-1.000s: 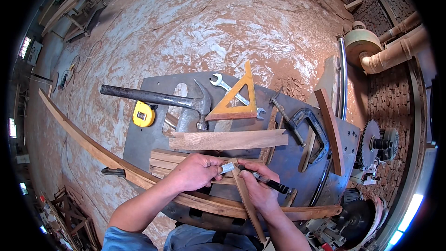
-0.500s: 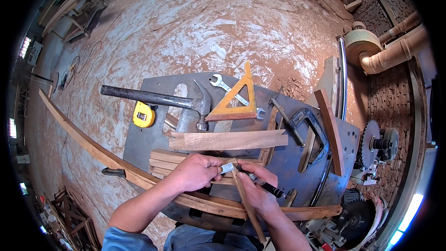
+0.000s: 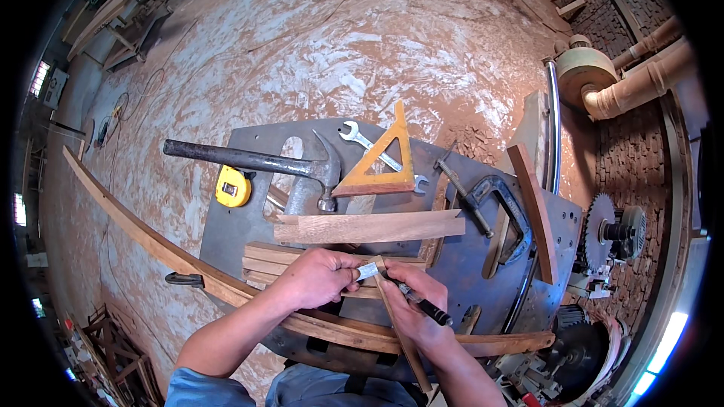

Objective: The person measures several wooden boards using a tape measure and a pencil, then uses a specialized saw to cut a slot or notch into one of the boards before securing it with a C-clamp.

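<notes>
My left hand point(image 3: 320, 277) is closed, pinching a small pale rectangular piece point(image 3: 367, 270) between thumb and fingertips. That piece lies against the upper end of a narrow wooden strip point(image 3: 407, 343), which slants down toward my body. My right hand point(image 3: 418, 298) is wrapped round a black pen point(image 3: 434, 310), its thumb beside the strip; the pen's tip is hidden by the fingers. Beneath my hands several wooden slats point(image 3: 264, 264) lie side by side. Just beyond them rests a wider board point(image 3: 369, 227) with angled ends.
On the metal table point(image 3: 219, 230) lie a claw hammer point(image 3: 249, 158), yellow tape measure point(image 3: 233, 186), wrench point(image 3: 353, 133), triangular square point(image 3: 377, 183), C-clamp point(image 3: 516, 218) and dark wooden bar point(image 3: 534, 211). A long curved board point(image 3: 143, 234) crosses the near side. Saw blades point(image 3: 598, 232) stand at right.
My right hand has shifted slightly, and the pen's rear end has dropped a little to the left. My left hand and the pale piece look almost unmoved.
</notes>
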Tool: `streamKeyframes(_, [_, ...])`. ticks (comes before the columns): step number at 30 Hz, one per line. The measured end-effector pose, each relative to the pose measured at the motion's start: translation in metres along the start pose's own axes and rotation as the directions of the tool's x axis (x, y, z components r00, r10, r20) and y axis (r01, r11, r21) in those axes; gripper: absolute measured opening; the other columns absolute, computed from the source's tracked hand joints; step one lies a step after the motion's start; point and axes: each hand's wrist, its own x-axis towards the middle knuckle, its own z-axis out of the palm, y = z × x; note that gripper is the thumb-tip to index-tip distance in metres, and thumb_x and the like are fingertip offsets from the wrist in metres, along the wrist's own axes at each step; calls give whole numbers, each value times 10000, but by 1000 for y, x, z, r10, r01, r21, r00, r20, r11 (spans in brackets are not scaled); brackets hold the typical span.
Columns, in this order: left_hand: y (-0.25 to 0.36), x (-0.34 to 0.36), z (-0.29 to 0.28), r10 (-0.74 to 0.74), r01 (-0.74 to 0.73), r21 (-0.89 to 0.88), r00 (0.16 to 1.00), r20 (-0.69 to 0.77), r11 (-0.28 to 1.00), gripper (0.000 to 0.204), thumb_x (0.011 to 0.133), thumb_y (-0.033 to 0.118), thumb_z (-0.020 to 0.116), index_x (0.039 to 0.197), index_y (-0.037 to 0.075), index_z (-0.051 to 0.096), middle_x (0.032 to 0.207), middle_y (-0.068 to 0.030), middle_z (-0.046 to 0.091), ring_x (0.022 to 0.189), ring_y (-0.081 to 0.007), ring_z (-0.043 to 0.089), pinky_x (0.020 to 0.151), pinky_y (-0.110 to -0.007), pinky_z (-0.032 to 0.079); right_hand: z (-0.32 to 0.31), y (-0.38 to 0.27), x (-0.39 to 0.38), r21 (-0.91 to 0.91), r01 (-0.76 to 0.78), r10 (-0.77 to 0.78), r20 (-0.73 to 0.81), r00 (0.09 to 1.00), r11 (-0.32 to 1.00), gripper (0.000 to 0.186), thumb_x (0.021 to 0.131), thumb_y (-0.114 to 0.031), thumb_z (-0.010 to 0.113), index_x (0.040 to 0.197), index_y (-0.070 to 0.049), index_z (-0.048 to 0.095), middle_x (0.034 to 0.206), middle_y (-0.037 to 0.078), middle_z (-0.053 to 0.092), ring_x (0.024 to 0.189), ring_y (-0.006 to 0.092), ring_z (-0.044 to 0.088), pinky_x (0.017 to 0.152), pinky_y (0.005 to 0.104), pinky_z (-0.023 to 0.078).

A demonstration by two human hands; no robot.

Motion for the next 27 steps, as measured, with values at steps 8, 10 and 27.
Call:
streamKeyframes(8, [-45,-22,-74,345,-214,290,766,-542,933,210,962,153,596,1068,19,718,874,-98,738,734,-243,704,726,-384,566,-80,0,1,-268,-478,466,-110,878,836,182,868,-151,763,820,-11,657,711,151,676,661,316,680,631,393,534])
streamKeyframes(10, [-47,-36,-102,377,60,533,640,-670,844,173,939,158,633,1028,42,726,935,-155,734,842,-352,710,792,-427,560,-94,42,-12,-521,-412,414,-120,903,748,244,901,-268,735,882,-39,654,707,168,682,675,393,679,634,455,535])
streamKeyframes(27, [-108,-32,-125,765,214,865,404,-501,454,169,847,115,700,992,29,695,964,-153,672,917,-361,623,815,-467,518,-75,14,-81,-429,-255,307,54,950,866,381,857,-356,755,1005,-16,665,912,164,672,924,354,648,794,457,538])
